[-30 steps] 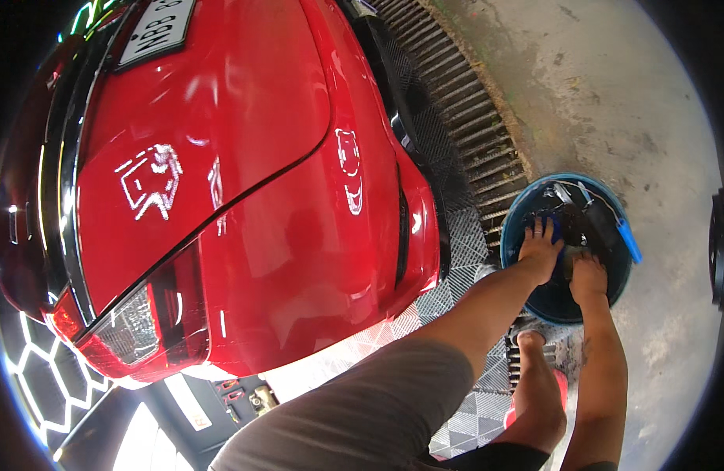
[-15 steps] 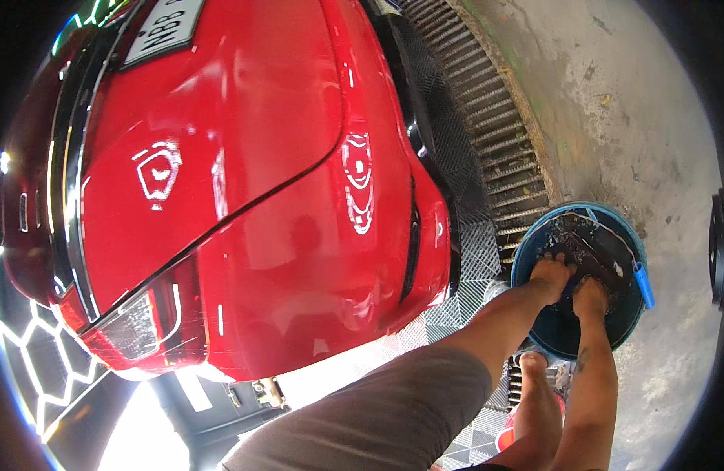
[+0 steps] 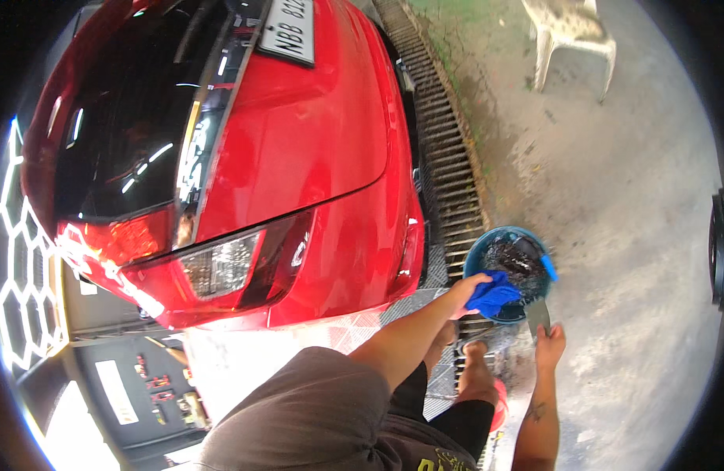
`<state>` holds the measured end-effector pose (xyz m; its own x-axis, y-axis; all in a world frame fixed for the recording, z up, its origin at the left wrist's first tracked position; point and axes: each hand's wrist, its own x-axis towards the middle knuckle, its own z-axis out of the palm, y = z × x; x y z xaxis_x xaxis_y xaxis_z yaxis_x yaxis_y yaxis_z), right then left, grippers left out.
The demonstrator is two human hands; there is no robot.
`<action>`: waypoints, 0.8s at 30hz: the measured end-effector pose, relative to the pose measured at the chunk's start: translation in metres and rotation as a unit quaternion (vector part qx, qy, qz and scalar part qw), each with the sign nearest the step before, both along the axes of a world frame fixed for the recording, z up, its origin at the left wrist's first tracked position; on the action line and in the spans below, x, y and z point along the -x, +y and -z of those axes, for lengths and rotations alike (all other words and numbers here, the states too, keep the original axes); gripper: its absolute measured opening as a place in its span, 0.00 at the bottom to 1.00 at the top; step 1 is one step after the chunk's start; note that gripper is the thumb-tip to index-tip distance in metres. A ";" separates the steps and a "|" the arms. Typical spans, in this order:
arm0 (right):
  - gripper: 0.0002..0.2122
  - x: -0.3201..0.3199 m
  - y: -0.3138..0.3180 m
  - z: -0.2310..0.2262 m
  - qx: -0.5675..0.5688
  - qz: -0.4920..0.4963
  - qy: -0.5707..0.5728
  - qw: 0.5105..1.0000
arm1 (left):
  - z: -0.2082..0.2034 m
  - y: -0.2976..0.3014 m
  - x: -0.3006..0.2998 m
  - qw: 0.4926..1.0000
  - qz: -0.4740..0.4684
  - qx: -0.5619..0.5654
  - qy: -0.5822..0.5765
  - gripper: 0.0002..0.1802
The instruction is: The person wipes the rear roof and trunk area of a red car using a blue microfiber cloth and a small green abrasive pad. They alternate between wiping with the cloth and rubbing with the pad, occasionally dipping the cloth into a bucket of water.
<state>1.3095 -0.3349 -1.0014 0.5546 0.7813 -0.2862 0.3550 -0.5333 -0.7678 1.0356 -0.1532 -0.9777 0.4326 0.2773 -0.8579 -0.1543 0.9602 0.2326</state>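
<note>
A blue cloth [image 3: 494,294] is bunched in my left hand [image 3: 468,293], its fingers closed on it over the near left part of a teal bucket [image 3: 468,257]. Beside the bucket's near right rim, my right hand [image 3: 550,346] grips a flat grey piece [image 3: 537,316], whose exact kind I cannot make out. Dark water with foam or splashes [image 3: 509,259] fills part of the bucket. The blue grip [image 3: 549,268] of its wire handle rests at the right rim.
To the left stands a red car [image 3: 299,133], its tail light [image 3: 220,267] towards me. A drain grate [image 3: 444,133] runs along the concrete floor [image 3: 613,259]. A stained white plastic chair [image 3: 570,27] stands far right. Near my feet [image 3: 473,349] is a red object [image 3: 500,404], partly hidden.
Both hands have come up out of the bucket, where they were down in the water. The blue cloth and grey piece now show in them. My view has shifted, bringing the chair into sight.
</note>
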 end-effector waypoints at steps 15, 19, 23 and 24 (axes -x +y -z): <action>0.32 0.038 -0.521 -0.082 0.223 0.331 0.083 0.913 | -0.345 -0.022 0.040 0.901 -0.142 -0.102 -0.397 0.35; 0.31 0.151 -0.496 -0.132 0.215 0.324 0.153 0.908 | -0.413 -0.039 0.100 0.882 -0.149 -0.147 -0.422 0.33; 0.30 0.233 -0.476 -0.176 0.161 0.295 0.188 0.923 | -0.465 -0.063 0.185 0.871 -0.120 -0.182 -0.440 0.34; 0.30 0.249 -0.472 -0.185 0.147 0.286 0.194 0.927 | -0.474 -0.068 0.207 0.869 -0.124 -0.189 -0.440 0.35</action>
